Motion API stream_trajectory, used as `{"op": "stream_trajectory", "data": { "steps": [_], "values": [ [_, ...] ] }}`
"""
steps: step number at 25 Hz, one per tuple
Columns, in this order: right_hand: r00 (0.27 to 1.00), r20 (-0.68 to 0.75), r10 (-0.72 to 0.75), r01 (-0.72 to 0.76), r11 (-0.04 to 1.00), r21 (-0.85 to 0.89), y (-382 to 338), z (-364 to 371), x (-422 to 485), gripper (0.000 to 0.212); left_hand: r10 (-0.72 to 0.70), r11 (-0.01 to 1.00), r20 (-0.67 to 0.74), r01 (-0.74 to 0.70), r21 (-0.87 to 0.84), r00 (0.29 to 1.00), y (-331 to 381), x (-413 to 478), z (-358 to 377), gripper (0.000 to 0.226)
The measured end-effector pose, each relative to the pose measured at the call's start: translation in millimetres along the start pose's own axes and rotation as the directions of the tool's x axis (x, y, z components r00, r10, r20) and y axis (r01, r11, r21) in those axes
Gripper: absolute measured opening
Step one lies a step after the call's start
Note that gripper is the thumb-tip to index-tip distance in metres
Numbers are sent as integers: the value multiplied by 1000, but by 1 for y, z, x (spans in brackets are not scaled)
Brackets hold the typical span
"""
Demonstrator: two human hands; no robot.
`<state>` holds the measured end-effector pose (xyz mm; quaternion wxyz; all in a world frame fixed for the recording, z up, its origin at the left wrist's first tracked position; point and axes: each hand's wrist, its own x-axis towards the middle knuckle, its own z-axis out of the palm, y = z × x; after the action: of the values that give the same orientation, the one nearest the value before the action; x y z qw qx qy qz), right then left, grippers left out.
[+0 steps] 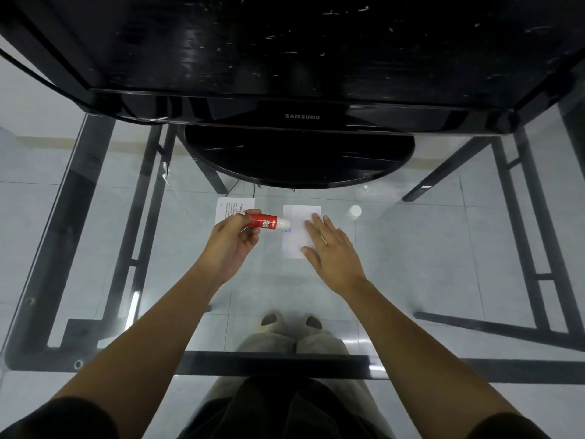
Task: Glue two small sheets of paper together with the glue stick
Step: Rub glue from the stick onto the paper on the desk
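Item 1, nearest me: dark short sleeves [57,419] at the bottom corners, bare forearms running up from them over the glass table [411,248]. Through the glass I see pale trousers and the toes of two shoes [291,323] on a tiled floor, and the table's black frame bars.

Item 2: left hand [232,239], raised just above the glass. Its fingers are curled together and clamped on the base of the glue stick [269,222]. The stick is red with white lettering, held nearly level, its pale uncapped end pointing right and meeting the left edge of the right-hand sheet. I cannot tell if the tip actually touches the paper.

Item 3: right hand [329,245], flat, palm down, fingers extended and slightly spread, pressing on the right part of the blank sheet [296,239]. A ring shows on one finger. The sheet is white and lies flat on the glass.

Item 4: printed sheet [232,210], white with small text, flat on the glass just beyond the left hand and partly hidden by it, apart from the blank one.

Item 5: small white cap [355,212], upright on the glass, right of the blank sheet.

Item 6, farthest: black monitor [302,116] marked SAMSUNG, on a round black stand [300,160].
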<state>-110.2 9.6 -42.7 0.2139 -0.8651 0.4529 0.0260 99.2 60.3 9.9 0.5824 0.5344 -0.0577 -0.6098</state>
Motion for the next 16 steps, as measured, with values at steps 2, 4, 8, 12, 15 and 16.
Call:
{"op": "stream_trajectory", "data": {
  "steps": [2,4,8,12,15,16],
  "values": [
    [1000,-14,-20,19,999,-45,3,4,-3,54,-24,1000,-4,24,-3,1000,-3,1,3,17],
    [999,-20,-32,30,996,-85,4,8,-5,53,-64,998,-19,63,-26,998,-4,2,6,16],
    [1000,-27,-12,10,996,-89,5,11,-5,56,-32,995,6,31,95,999,-9,3,5,12],
    [1000,-30,-8,6,997,-80,5,12,-5,59,99,837,132,-154,526,986,-12,3,4,15],
    [999,-54,5,-8,999,-51,3,10,-5,60,194,474,363,-411,779,911,-9,1,7,17],
    [998,-60,11,-13,999,-36,3,10,-5,61,202,352,429,-474,807,880,-7,1,7,20]
  ]
}}
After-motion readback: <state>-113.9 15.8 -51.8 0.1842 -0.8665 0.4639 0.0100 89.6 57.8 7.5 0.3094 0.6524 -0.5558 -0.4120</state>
